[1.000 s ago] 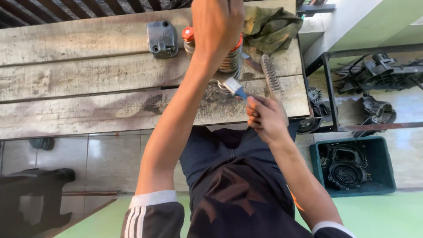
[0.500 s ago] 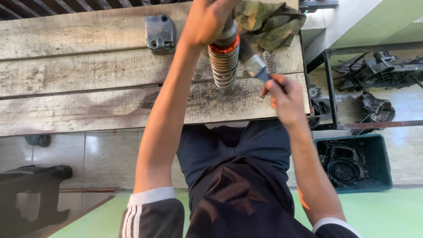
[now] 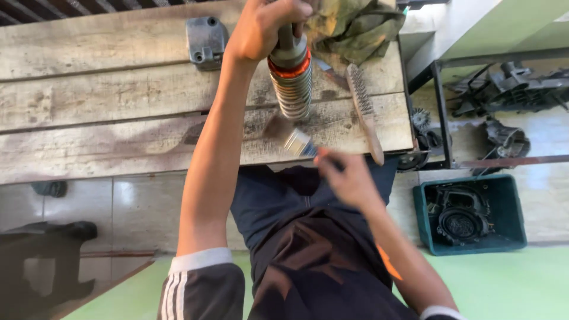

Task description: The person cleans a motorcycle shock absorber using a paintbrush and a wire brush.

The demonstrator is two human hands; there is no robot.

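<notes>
My left hand (image 3: 265, 26) grips the top of a coil-spring shock absorber (image 3: 292, 83) that stands upright on the wooden workbench (image 3: 106, 118). It has a grey spring and an orange collar under the cap. My right hand (image 3: 347, 178) holds a small paintbrush (image 3: 298, 143) by its handle at the bench's near edge. The bristles point toward the base of the spring and look blurred.
A wire brush (image 3: 363, 109) lies to the right of the spring. A green rag (image 3: 355, 26) is bunched at the back. A grey metal cover (image 3: 206, 41) rests further left. A teal crate (image 3: 468, 216) with an engine part sits on the floor at right.
The view has shifted, so the shock absorber shows more fully. My right hand has brought the paintbrush down from beside the spring's upper part to its base near the bench edge.
</notes>
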